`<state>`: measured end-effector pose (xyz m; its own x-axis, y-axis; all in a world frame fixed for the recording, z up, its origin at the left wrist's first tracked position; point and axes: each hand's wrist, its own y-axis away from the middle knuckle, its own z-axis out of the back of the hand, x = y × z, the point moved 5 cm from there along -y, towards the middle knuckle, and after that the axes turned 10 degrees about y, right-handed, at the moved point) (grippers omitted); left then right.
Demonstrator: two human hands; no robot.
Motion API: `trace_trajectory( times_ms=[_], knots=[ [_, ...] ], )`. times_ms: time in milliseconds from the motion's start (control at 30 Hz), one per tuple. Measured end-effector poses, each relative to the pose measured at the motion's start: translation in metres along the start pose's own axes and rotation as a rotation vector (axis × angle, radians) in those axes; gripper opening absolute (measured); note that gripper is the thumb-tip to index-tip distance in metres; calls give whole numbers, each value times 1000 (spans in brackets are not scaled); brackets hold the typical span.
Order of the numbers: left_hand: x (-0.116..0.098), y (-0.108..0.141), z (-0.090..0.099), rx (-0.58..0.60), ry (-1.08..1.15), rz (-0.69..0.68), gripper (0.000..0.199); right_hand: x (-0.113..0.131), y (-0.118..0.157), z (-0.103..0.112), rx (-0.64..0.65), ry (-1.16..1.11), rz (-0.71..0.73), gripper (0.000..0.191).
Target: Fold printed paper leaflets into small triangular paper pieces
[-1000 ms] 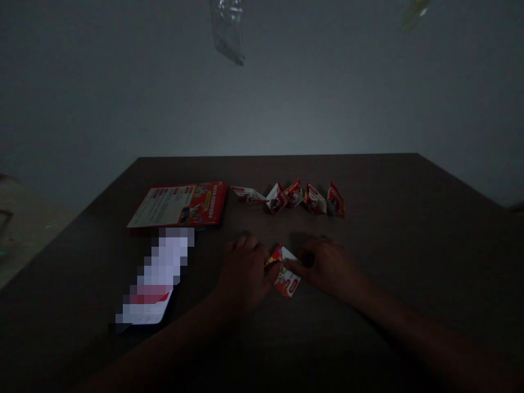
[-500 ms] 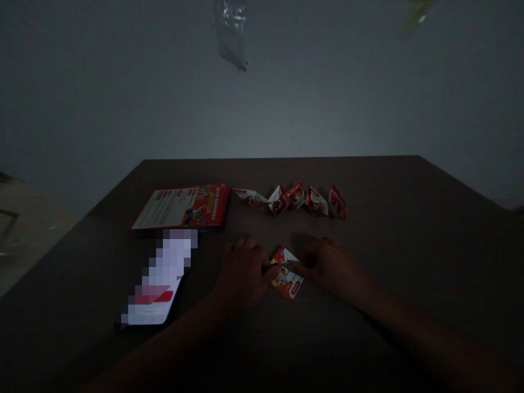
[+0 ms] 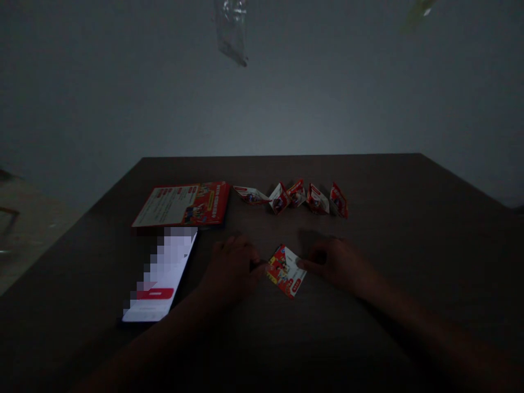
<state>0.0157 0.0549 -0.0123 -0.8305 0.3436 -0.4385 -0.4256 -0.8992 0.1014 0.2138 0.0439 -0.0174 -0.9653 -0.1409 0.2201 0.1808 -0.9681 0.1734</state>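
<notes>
A small square card or paper [image 3: 286,273], red on one side and white on the other, lies turned like a diamond on the dark table [image 3: 262,349]. My left hand [image 3: 235,267] pinches its left corner, fingers curled. On the opposite corner, my right hand [image 3: 333,263] has thumb and fingers closed. Behind them, several folded red and white paper pieces [image 3: 279,198] stand in a row.
A red and white booklet or flat box [image 3: 180,206] lies at the back left. Nearer me is a lit phone [image 3: 164,295], beside my left forearm. A clear plastic bag [image 3: 231,33] hangs against the wall.
Both hands have drawn a little apart towards the card's corners, uncovering more of its printed face. The folded pieces and booklet keep their places on the table.
</notes>
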Motion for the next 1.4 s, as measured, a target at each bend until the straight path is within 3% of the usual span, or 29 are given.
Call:
trace_trajectory(
  times_ms=[633, 767, 967, 1267, 1400],
  knots=[
    [8, -3, 3, -1, 113, -32, 10, -12, 2, 5, 60, -146, 31, 21],
    [4, -2, 1, -6, 163, -85, 9, -15, 4, 4, 46, -222, 104, 14],
    [-2, -2, -3, -11, 227, -165, 19, -8, 7, 1, -12, -268, 324, 10],
    [-18, 5, -3, -81, 146, -252, 16, 9, 12, 5, -78, -269, 418, 9],
    [-29, 10, -6, -100, 98, -261, 53, 15, 15, 4, -113, -288, 472, 6]
  ],
)
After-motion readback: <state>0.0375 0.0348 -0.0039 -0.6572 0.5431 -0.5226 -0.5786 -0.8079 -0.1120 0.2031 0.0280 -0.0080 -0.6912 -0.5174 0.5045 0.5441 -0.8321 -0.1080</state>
